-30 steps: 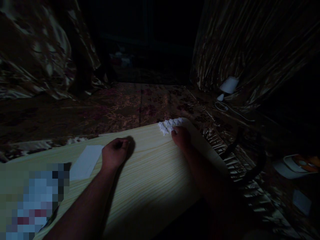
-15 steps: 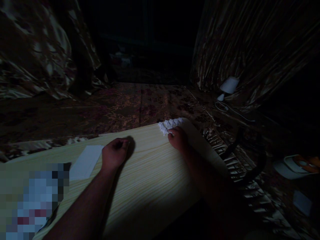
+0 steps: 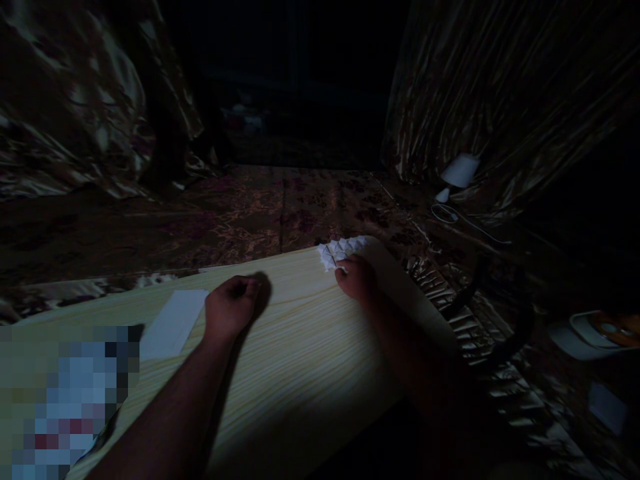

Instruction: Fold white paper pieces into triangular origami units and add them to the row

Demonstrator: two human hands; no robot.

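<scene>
A pale wooden board [image 3: 300,360] lies in front of me in a dark room. My left hand [image 3: 230,310] rests on it as a loose fist; I cannot make out anything inside. My right hand [image 3: 357,277] is at the board's far right corner, fingers curled and pinching the near edge of a cluster of small white folded paper pieces [image 3: 343,250]. A flat white paper sheet [image 3: 173,323] lies on the board just left of my left hand.
Dark floral fabric [image 3: 260,213] covers the surface beyond the board. Shiny curtains hang at left and right. A small white lamp-like object [image 3: 457,173] with a cord stands at the right. A white dish [image 3: 595,330] sits at far right. A blurred patch covers the lower left.
My right hand has slid slightly left and nearer along the paper cluster's edge. My left hand has stayed still.
</scene>
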